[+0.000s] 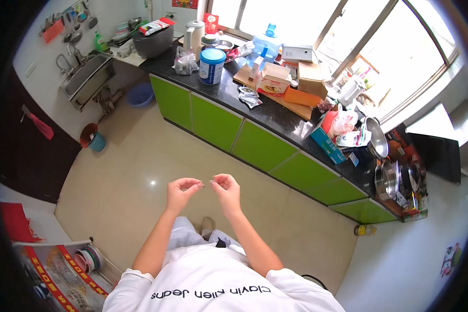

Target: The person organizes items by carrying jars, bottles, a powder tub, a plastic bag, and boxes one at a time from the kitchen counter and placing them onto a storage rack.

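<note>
The tiled floor [130, 151] is the broadest thing in view, spread below the left hand [179, 194] and the right hand [229, 194], which are raised in front of the body. Ahead of both hands, and running off to the right hand's side, is a row of green cabinets [260, 145] topped by a dark worktop [273, 119], well apart from the fingers.

On it, ahead of the right hand, stands a clear blue water jug [268, 44]; it looks stiff and slick, and the neck would probably give the surest hold. Farther to the right hand's right is an open blue carton [327, 145], likely light and apt to crush, so best gripped low at its sides. Straight ahead of the hands, a blue-lidded tub [211, 67] looks rigid, suited to a grip around its body; its weight cannot be told.

Both hands are curled, thumbs brought towards forefingers, their tips close but apart. Between these hands and the tub, a little right, lie flat packets [250, 97], seemingly light, bendy and slippery, best taken by an edge.

Smallest is a dark speck [203, 185] at the left fingertips; whether either hand pinches anything, I cannot tell. If it is an object, a light fingertip pinch would suit it.
</note>
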Action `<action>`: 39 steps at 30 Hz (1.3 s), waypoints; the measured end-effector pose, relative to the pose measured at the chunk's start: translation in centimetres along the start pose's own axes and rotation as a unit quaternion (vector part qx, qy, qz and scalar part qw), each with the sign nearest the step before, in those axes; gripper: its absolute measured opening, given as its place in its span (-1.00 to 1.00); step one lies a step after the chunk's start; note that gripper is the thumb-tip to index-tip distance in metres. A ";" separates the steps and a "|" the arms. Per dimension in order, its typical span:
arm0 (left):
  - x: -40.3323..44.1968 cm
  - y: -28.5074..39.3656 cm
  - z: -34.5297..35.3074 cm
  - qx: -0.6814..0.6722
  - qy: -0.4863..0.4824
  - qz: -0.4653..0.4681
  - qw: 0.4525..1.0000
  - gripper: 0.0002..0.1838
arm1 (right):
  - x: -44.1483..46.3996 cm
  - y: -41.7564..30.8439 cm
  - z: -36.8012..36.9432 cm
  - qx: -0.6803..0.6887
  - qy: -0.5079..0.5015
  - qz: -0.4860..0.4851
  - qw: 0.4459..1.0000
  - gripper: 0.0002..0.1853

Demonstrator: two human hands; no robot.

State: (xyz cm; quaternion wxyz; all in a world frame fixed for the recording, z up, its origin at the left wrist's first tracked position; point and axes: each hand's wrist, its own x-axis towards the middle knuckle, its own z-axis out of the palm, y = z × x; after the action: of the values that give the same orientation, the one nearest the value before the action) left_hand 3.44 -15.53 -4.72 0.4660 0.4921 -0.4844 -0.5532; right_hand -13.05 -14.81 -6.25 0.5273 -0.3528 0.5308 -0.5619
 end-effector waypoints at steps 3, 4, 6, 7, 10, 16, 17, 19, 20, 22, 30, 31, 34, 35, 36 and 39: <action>2.1 -1.1 0.8 -0.002 -0.028 -0.009 1.000 -0.87 | 1.3 0.3 -1.0 0.002 0.030 0.005 1.000 -0.82; 2.9 -1.8 1.0 0.001 -0.033 -0.006 0.999 -0.87 | 1.7 0.6 -1.2 -0.007 0.041 0.002 0.999 -0.82; 4.3 -2.5 1.4 0.008 -0.052 0.001 0.999 -0.88 | 2.6 0.9 -1.4 -0.010 0.058 0.001 0.998 -0.82; 5.1 -2.5 1.5 0.011 -0.066 0.006 0.998 -0.88 | 3.0 0.7 -1.3 -0.003 0.066 0.003 0.998 -0.81; 8.0 -2.8 1.6 0.011 -0.098 0.005 0.995 -0.88 | 5.0 0.7 -0.9 0.006 0.089 0.010 0.996 -0.81; 15.0 -1.1 -0.3 0.019 -0.142 -0.001 0.990 -0.87 | 10.1 -0.5 2.7 0.027 0.113 -0.003 0.993 -0.78; 16.2 -0.7 -0.7 0.019 -0.146 -0.005 0.989 -0.87 | 11.0 -0.6 3.4 0.031 0.116 -0.005 0.993 -0.78; 18.5 0.0 -1.7 0.006 -0.148 0.001 0.989 -0.87 | 12.9 -0.7 5.0 0.049 0.121 -0.011 0.991 -0.77; 19.6 0.2 -2.3 0.000 -0.149 0.003 0.989 -0.86 | 13.9 -0.7 5.7 0.058 0.123 -0.013 0.991 -0.77; 21.4 0.6 -3.5 0.002 -0.155 0.002 0.988 -0.86 | 15.6 -0.8 7.1 0.060 0.128 -0.007 0.990 -0.76; 26.9 0.2 -6.9 0.012 -0.188 -0.001 0.982 -0.90 | 19.6 -0.5 11.2 0.023 0.159 -0.016 0.987 -0.79; 27.4 0.2 -7.1 0.010 -0.192 0.004 0.981 -0.91 | 19.9 -0.2 11.6 0.023 0.169 -0.020 0.985 -0.80; 28.7 -0.5 -7.9 0.013 -0.201 0.005 0.979 -0.92 | 20.6 0.9 12.5 0.026 0.193 -0.018 0.981 -0.81; 28.9 -0.8 -8.1 0.008 -0.202 -0.009 0.979 -0.92 | 20.5 1.2 12.7 0.027 0.196 -0.010 0.980 -0.81; 29.2 -1.2 -8.2 0.001 -0.202 -0.020 0.979 -0.91 | 20.7 1.5 12.8 0.027 0.199 -0.004 0.980 -0.82; 29.5 -1.2 -8.5 -0.013 -0.208 -0.034 0.977 -0.89 | 20.9 2.1 13.2 0.022 0.212 -0.001 0.977 -0.82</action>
State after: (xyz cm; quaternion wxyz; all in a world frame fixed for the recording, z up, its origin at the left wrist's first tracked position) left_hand 9.48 -45.37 -9.10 0.3420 0.3764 -0.5465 -0.6653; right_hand -4.08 -37.72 -9.18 0.4104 -0.2146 0.6175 -0.6357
